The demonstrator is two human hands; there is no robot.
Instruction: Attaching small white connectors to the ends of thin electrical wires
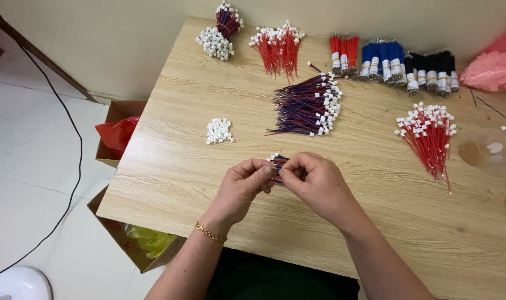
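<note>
Head view, looking down on a wooden table (375, 222). The left hand (239, 189) and the right hand (314, 183) meet above the table's near middle, both pinched closed on a small bundle of red-and-blue wires (277, 164) tipped with white connectors. The bundle lies between the two sets of fingertips: its connector ends project upward just past the left thumb and forefinger, while its lower length is hidden behind the curled right fingers. A gold bracelet (211, 233) circles the left wrist.

Beyond the hands, well apart from them, lie a small heap of loose white connectors (219, 131) and a large pile of red-and-blue wires (308, 105). Along the far edge: a tied wire bundle with white connectors (221, 30), red wires (278, 47), and banded red, blue and black bundles (394, 64). A further fan of red wires (428, 136) lies to the right. Cardboard boxes (117, 139) stand on the floor at left.
</note>
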